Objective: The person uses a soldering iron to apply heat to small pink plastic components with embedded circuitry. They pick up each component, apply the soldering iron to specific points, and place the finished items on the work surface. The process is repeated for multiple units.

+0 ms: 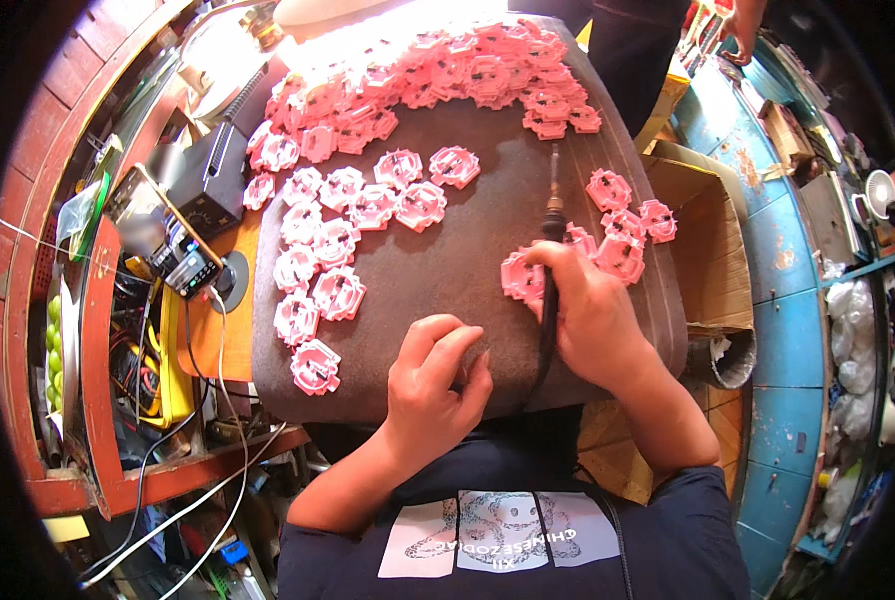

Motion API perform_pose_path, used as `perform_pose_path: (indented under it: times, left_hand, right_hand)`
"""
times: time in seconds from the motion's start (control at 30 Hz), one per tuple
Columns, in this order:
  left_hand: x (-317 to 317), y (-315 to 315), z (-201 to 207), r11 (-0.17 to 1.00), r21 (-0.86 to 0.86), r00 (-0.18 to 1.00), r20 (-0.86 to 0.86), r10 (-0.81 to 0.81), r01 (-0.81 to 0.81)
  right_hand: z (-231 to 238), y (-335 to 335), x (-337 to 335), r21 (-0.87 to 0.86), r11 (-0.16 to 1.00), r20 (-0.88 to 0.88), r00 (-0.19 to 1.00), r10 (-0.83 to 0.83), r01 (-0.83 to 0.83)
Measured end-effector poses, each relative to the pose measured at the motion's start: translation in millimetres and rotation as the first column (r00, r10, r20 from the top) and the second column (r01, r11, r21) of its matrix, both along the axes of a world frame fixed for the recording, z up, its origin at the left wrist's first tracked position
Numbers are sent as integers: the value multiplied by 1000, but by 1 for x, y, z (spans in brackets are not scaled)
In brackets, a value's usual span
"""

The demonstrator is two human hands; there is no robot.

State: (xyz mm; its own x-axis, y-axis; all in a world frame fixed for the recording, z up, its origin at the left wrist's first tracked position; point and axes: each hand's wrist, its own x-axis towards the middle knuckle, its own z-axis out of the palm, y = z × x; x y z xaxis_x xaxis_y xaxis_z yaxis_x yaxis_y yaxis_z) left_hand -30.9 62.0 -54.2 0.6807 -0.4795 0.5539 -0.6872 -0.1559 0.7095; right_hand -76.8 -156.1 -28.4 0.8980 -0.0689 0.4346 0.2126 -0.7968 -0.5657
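Observation:
My right hand (592,315) is wrapped around the dark handle of a soldering iron (554,222), its metal tip pointing away from me over the brown work mat (447,265). Close to my left hand (432,375), nothing else lies on the mat; its fingers are curled together around something small and greyish, mostly hidden. Pink plastic parts (339,292) with dark pieces at their centres form loose rows on the left. A few more pink parts (622,230) lie beside and partly behind my right hand. A large heap of them (417,70) covers the far end.
At left, a phone (172,215) on a stand and a black box with a dial (207,180) stand beside the mat. White cables (229,400) hang down there. To the right is an open cardboard box (702,240). Another person's hand (742,30) shows at the far right.

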Motion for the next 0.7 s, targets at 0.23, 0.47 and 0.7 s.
perform_pose_path:
  times: [0.23, 0.47, 0.7]
  left_hand:
    - [0, 1, 2, 999, 38, 999, 41, -16, 15]
    - [-1, -4, 4, 998, 55, 997, 74, -36, 32]
    - [-4, 10, 11, 997, -19, 993, 86, -75, 77]
  right_hand:
    - [4, -72, -19, -29, 946, -81, 943, -324, 323]
    - [7, -136, -35, 95, 835, -24, 840, -542, 542]
    - [22, -111, 19, -323, 947, 111, 993, 32, 6]
